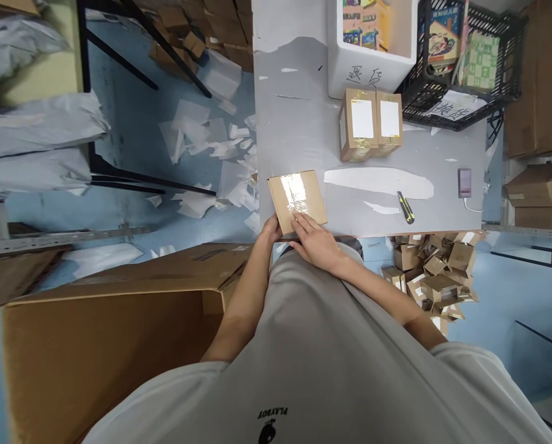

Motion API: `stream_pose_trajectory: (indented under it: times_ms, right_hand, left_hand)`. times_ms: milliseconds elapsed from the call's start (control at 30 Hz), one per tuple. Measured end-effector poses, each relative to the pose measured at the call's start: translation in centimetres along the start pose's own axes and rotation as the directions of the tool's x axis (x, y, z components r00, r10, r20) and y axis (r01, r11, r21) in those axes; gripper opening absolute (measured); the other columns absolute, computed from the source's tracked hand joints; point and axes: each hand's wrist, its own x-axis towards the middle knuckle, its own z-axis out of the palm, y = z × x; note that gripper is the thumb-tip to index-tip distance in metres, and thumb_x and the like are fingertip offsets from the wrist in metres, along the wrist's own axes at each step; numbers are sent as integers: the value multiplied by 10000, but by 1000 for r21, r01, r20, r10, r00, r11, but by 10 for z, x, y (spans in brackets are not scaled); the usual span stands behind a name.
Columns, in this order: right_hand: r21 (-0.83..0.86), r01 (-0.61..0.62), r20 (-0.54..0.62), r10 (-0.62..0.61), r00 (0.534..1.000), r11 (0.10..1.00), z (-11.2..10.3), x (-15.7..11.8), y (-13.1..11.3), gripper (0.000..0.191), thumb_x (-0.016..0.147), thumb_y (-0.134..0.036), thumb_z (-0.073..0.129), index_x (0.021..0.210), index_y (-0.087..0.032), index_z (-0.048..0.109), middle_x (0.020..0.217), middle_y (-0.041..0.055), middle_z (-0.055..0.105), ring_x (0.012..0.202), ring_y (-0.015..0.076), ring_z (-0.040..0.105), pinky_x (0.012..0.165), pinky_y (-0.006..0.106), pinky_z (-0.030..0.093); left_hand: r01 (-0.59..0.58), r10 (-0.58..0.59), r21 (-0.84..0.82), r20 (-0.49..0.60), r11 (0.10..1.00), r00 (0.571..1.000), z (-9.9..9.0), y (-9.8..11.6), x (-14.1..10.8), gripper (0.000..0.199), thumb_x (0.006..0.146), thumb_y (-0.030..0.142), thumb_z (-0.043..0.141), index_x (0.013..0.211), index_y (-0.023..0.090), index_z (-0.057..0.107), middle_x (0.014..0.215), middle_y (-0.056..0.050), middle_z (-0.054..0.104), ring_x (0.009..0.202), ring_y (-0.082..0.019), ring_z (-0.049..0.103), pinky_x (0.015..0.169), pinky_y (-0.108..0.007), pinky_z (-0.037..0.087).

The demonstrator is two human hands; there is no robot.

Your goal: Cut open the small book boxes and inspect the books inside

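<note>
Near left corner of grey worktop (298, 135): resting right hand (319, 243), with fingers outstretched, on taped box (311, 197); touching its near left side with left hand (270, 229), cannot tell whether pinching.

i see room for a hand to slide over the table (298, 135) beyond the box (319, 196), along the person's left, toward the far end. the two cartons (369, 132), upright side by side, block the way ahead on the right, with the tub (350, 58) and crate (413, 98) walling off behind them. nearer, the white strip (377, 183) is flat enough to pass over, up to the knife (406, 208). the big carton (123, 271) crowds the left arm (243, 299).
</note>
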Motion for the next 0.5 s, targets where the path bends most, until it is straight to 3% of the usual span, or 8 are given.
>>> stream_pose_trajectory:
  times_ms: [167,300,400,500]
  right_hand:
    - [70,-84,-59,89,994,994,-8,-14,12,670,1160,-379,615,1775,-159,467,1860,148,419,1748,285,399,1439,481,366]
    - [202,-156,-178,193,965,967,-17,-26,39,661,1164,-456,615,1760,-191,505,1830,141,482,1726,281,440,1434,467,372]
    - [374,-163,-308,288,907,913,-22,-33,70,617,1156,-576,604,1664,-227,629,1716,133,634,1624,290,579,1395,471,432]
    - [523,-173,-397,418,817,835,-24,-36,105,643,1126,-737,552,1494,-250,755,1542,124,771,1471,302,705,1307,472,524]
  left_hand:
    - [35,-32,40,-74,999,997,4,4,-9,163,1055,237,602,1132,173,730,765,-19,780,665,-158,714,677,-230,591]
    - [48,-44,65,-65,997,997,8,8,-19,105,1064,285,620,1053,212,695,755,4,758,633,-153,696,647,-236,581]
    - [12,-11,48,-29,999,1000,19,13,-24,134,1093,331,623,1027,230,678,796,1,763,676,-165,720,688,-256,610]
    - [-57,59,72,-21,996,998,35,19,-24,199,1121,381,624,1003,230,677,808,-2,744,665,-151,698,651,-231,571]
